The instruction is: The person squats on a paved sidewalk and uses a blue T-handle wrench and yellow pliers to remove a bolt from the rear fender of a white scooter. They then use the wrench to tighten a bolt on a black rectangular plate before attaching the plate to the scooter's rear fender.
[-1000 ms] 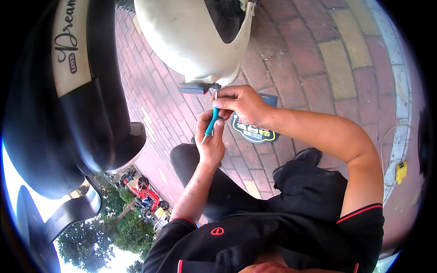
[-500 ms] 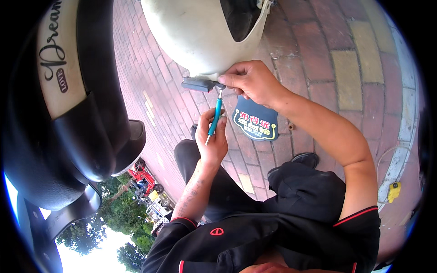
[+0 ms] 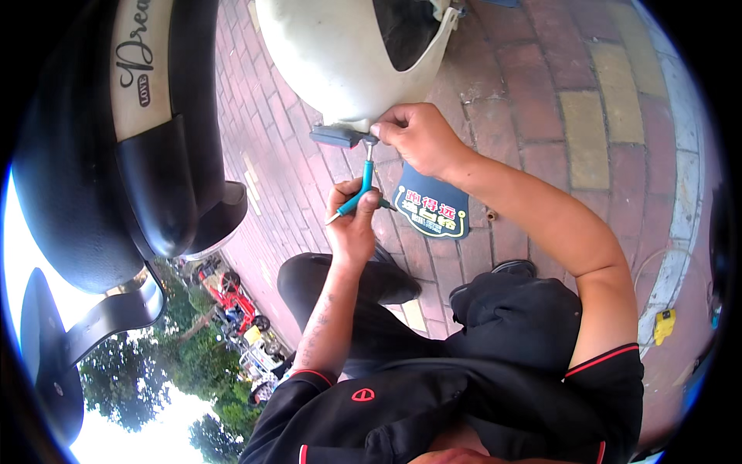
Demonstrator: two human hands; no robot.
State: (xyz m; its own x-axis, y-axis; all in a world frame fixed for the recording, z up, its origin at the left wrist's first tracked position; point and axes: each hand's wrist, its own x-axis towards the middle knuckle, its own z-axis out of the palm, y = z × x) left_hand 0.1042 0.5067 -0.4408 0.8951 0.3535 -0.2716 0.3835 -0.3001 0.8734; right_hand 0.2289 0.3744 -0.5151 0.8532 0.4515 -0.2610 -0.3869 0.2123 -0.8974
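Note:
My left hand [image 3: 354,220] is closed around a teal three-way Y wrench [image 3: 366,179]. One metal end of it points up to a small dark mount beneath a white curved plastic shell [image 3: 332,58], seemingly a vehicle's fender. Out to the left of that mount extends a dark grey rectangular block [image 3: 334,137] with a reddish lower edge. Just right of the wrench's tip, the thumb and forefinger of my right hand [image 3: 421,139] pinch at the shell's lower edge. What they hold, if anything, is hidden. Below my right hand lies a dark printed mud flap [image 3: 431,209].
A black padded seat [image 3: 69,185] with a cream band fills the left side. Reddish and yellow paving bricks [image 3: 537,116] cover the ground. A small brass-coloured piece [image 3: 491,215] lies near the flap, and a yellow object [image 3: 664,326] far right. Parked vehicles [image 3: 236,298] stand lower left.
The wrench has turned in my left hand, so its other arms now show. My right hand stays at the mount. The view has shifted slightly.

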